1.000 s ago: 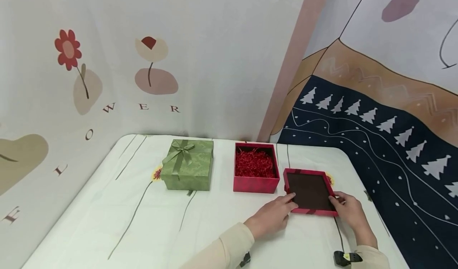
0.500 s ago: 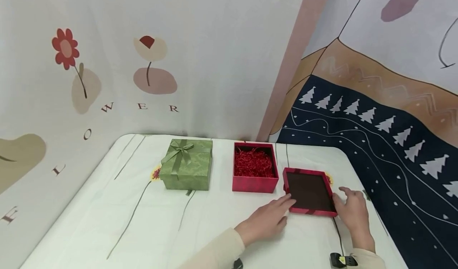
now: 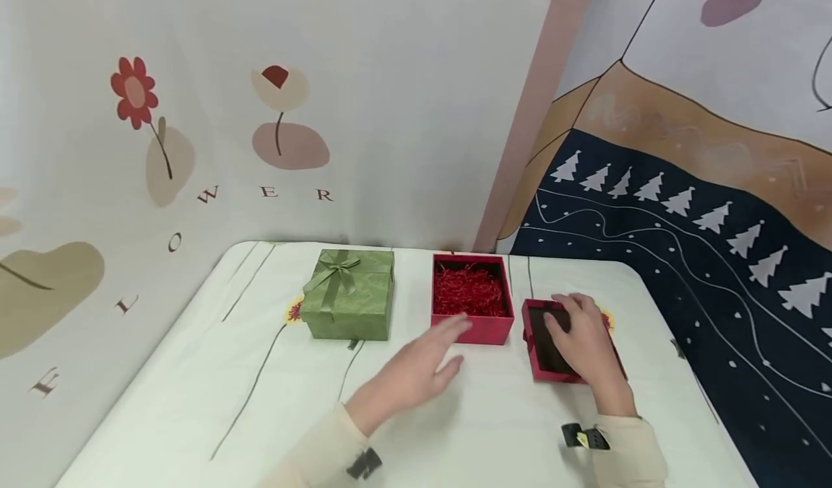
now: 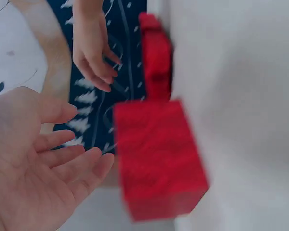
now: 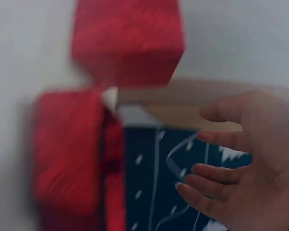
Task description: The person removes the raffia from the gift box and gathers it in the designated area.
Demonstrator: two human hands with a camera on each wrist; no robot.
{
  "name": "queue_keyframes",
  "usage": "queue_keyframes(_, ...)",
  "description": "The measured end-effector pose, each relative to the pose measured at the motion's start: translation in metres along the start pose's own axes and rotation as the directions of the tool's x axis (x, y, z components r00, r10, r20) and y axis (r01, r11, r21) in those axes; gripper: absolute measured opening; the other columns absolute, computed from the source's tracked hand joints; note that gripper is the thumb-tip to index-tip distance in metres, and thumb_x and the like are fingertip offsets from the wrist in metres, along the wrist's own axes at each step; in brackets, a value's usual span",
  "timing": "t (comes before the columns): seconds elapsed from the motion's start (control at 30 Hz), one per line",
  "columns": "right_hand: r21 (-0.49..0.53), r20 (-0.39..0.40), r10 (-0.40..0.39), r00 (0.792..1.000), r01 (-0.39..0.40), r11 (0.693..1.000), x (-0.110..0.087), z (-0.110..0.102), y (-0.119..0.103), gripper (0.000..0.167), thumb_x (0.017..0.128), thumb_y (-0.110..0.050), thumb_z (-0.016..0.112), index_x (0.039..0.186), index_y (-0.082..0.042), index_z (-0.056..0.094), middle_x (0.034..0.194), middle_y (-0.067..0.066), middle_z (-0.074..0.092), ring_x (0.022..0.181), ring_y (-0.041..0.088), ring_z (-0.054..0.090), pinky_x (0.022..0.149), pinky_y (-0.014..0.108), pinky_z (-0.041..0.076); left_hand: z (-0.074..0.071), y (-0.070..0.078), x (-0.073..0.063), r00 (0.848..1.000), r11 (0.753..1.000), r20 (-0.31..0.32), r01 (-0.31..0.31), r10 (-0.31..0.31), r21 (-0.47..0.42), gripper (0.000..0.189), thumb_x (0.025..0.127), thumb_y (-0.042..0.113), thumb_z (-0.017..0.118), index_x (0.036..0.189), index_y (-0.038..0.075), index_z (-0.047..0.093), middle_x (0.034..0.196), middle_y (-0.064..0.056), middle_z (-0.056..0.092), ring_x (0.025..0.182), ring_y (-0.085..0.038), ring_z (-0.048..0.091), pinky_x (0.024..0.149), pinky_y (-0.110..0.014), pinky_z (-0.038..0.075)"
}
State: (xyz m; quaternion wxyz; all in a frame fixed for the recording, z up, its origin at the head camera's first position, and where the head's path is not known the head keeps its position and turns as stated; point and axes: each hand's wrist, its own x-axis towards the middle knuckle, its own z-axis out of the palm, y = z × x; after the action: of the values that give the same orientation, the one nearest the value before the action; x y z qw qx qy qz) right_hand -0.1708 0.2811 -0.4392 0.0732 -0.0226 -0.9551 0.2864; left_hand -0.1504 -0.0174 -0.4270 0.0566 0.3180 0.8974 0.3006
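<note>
A red gift box (image 3: 481, 330) stands on the table with red shredded paper (image 3: 469, 291) inside. To its right lies its red lid (image 3: 543, 367), dark inside facing up. My left hand (image 3: 409, 372), fingers extended and thumb apart, is in front of the box and holds nothing; in the left wrist view the box (image 4: 159, 159) is just beyond its fingertips. Over the lid hovers my right hand (image 3: 585, 340), fingers loosely bent, covering part of the lid in the head view. The right wrist view shows that hand (image 5: 260, 168) apart from the lid (image 5: 67, 154), with nothing in it.
A closed green gift box (image 3: 351, 304) with a ribbon bow (image 3: 336, 270) stands left of the red box. The white flowered cloth (image 3: 292, 416) covers the table. Printed curtains (image 3: 403, 112) hang behind and on the right.
Both hands have let go of the lid, which stays on the table. The left hand has moved left to the front of the red box; the right hand has risen over the lid.
</note>
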Motion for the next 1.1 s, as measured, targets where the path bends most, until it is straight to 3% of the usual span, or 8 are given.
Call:
queue_keyframes(0.17, 0.02, 0.055, -0.094, 0.994, 0.093, 0.995, 0.032, 0.0, -0.03, 0.053, 0.103, -0.021, 0.062, 0.149, 0.002, 0.049, 0.153, 0.031, 0.035, 0.14, 0.048, 0.039, 0.108, 0.065, 0.042, -0.036, -0.022, 0.014, 0.995, 0.998, -0.097, 0.01, -0.004, 0.061, 0.06, 0.108, 0.024, 0.055, 0.161, 0.006, 0.033, 0.17, -0.008, 0.023, 0.154, -0.029, 0.027, 0.123, -0.045, 0.025)
queue_keyframes(0.3, 0.018, 0.083, -0.154, 0.985, 0.153, 0.988, 0.05, 0.001, -0.049, 0.057, 0.103, -0.021, 0.063, 0.153, 0.001, 0.045, 0.157, 0.03, 0.032, 0.144, 0.048, 0.036, 0.11, 0.064, 0.04, -0.059, -0.042, 0.021, 0.984, 0.996, -0.168, 0.07, -0.06, 0.051, 0.065, 0.106, 0.02, 0.057, 0.162, 0.002, 0.028, 0.17, -0.012, 0.019, 0.155, -0.032, 0.024, 0.124, -0.047, 0.023)
queue_keyframes(0.5, 0.049, 0.098, -0.199, 0.975, 0.195, 0.98, 0.068, 0.001, -0.07, 0.056, 0.103, -0.02, 0.062, 0.153, 0.0, 0.045, 0.156, 0.028, 0.036, 0.142, 0.046, 0.04, 0.107, 0.062, 0.044, -0.079, -0.057, 0.036, 0.965, 0.989, -0.225, 0.145, -0.137, 0.015, 0.069, 0.105, 0.019, 0.059, 0.162, 0.0, 0.025, 0.17, -0.015, 0.018, 0.154, -0.035, 0.023, 0.124, -0.049, 0.022)
queue_keyframes(0.63, 0.073, 0.134, -0.231, 0.964, 0.223, 0.972, 0.075, 0.006, -0.08, 0.053, 0.103, -0.018, 0.062, 0.151, 0.001, 0.048, 0.149, 0.028, 0.045, 0.136, 0.044, 0.048, 0.106, 0.058, 0.047, -0.072, -0.06, 0.049, 0.964, 0.983, -0.191, 0.182, -0.184, -0.025, 0.07, 0.106, 0.019, 0.057, 0.162, -0.003, 0.022, 0.17, -0.018, 0.015, 0.155, -0.036, 0.021, 0.125, -0.048, 0.02)
queue_keyframes(0.83, 0.154, 0.235, -0.286, 0.929, 0.255, 0.955, 0.085, 0.024, -0.087, 0.04, 0.101, -0.01, 0.063, 0.139, 0.002, 0.059, 0.132, 0.024, 0.062, 0.12, 0.038, 0.062, 0.099, 0.052, 0.054, -0.048, -0.061, 0.062, 0.973, 0.977, -0.119, 0.185, -0.197, -0.103, 0.059, 0.106, 0.014, 0.055, 0.154, -0.013, 0.033, 0.156, -0.03, 0.041, 0.133, -0.044, 0.054, 0.115, -0.05, 0.04)
queue_keyframes(0.97, 0.149, 0.267, -0.309, 0.913, 0.277, 0.949, 0.093, 0.039, -0.084, 0.038, 0.099, -0.007, 0.065, 0.135, 0.006, 0.062, 0.129, 0.025, 0.064, 0.119, 0.04, 0.062, 0.101, 0.052, 0.053, -0.035, -0.059, 0.068, 0.975, 0.971, -0.065, 0.204, -0.213, -0.123, 0.046, 0.106, 0.008, 0.052, 0.145, -0.016, 0.046, 0.126, -0.03, 0.065, 0.094, -0.034, 0.071, 0.083, -0.041, 0.06)
queue_keyframes(1.07, 0.093, 0.306, -0.282, 0.909, 0.266, 0.959, 0.099, 0.048, -0.083, 0.043, 0.098, -0.01, 0.068, 0.137, 0.006, 0.06, 0.133, 0.025, 0.063, 0.124, 0.039, 0.06, 0.105, 0.053, 0.05, -0.027, -0.059, 0.073, 0.973, 0.971, -0.053, 0.217, -0.224, -0.101, 0.041, 0.106, 0.005, 0.051, 0.139, -0.018, 0.052, 0.099, -0.023, 0.072, 0.064, -0.019, 0.06, 0.058, -0.029, 0.052)
queue_keyframes(1.1, 0.074, 0.323, -0.268, 0.908, 0.258, 0.963, 0.1, 0.05, -0.084, 0.045, 0.098, -0.013, 0.069, 0.139, 0.005, 0.06, 0.135, 0.024, 0.062, 0.126, 0.038, 0.058, 0.106, 0.053, 0.049, -0.026, -0.058, 0.075, 0.971, 0.97, -0.057, 0.226, -0.231, -0.085, 0.04, 0.105, 0.005, 0.052, 0.139, -0.017, 0.053, 0.095, -0.021, 0.072, 0.062, -0.014, 0.057, 0.056, -0.025, 0.049)
